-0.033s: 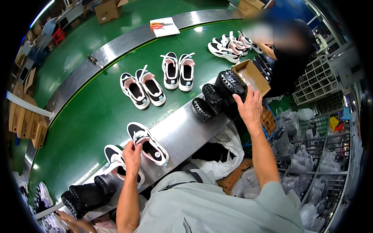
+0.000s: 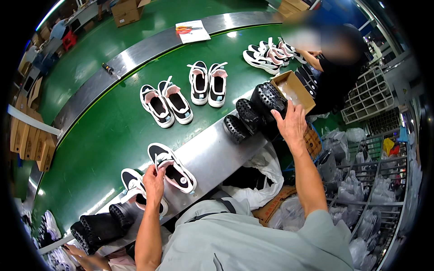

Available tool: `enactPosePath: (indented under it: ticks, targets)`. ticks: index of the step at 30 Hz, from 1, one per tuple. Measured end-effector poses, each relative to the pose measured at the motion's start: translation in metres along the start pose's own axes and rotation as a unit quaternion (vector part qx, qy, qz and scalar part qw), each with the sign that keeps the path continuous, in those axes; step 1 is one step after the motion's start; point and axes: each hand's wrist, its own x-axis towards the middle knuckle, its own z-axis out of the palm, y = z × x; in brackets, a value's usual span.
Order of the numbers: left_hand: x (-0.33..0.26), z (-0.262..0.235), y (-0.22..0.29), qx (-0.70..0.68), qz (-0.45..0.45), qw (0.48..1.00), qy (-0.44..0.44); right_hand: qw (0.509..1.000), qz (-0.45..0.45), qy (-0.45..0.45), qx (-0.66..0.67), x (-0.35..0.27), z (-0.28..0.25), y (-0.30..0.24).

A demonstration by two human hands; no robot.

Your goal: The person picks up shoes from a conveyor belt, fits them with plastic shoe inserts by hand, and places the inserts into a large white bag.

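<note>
My left hand (image 2: 153, 184) pinches the inner edge of a white sneaker (image 2: 184, 179) with black and pink parts, lying on the metal edge of the table. Its mate (image 2: 131, 179) lies just left, partly hidden by that hand. At the right, my right hand (image 2: 292, 123) has its thumb and fingers around the near end of a large black studded piece (image 2: 266, 97); some fingertips are hard to make out. Two smaller dark studded pieces (image 2: 247, 112) lie left of it. Farther in on the green surface stand two pairs of similar sneakers (image 2: 174, 103).
An open cardboard box (image 2: 296, 90) adjoins the right-hand black pieces. More black pieces (image 2: 101, 227) lie at lower left, near another person's hand. A person in black (image 2: 337, 67) handles sneakers at far right. A white bag (image 2: 255, 192) hangs below the edge; a wire rack (image 2: 375, 180) holds plastic-wrapped items.
</note>
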Motion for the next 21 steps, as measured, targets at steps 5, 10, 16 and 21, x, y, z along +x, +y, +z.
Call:
enactPosePath:
  ticks: [5, 10, 16, 21]
  targets:
    - [-0.002, 0.0, -0.002, -0.004, -0.027, 0.999, -0.034, 0.994, -0.085, -0.057, -0.043, 0.015, 0.008, 0.028]
    - [-0.001, -0.009, -0.016, 0.012, -0.028, 1.0, -0.001, 0.973, -0.139, -0.05, 0.175, 0.008, -0.074, -0.052]
    - [0.007, 0.002, 0.001, 0.03, 0.063, 0.997, -0.026, 0.837, -0.181, -0.439, 0.272, -0.123, -0.056, -0.167]
    - [0.013, -0.001, -0.013, 0.039, 0.071, 0.996, -0.045, 0.809, -0.14, -0.473, 0.319, -0.128, -0.056, -0.195]
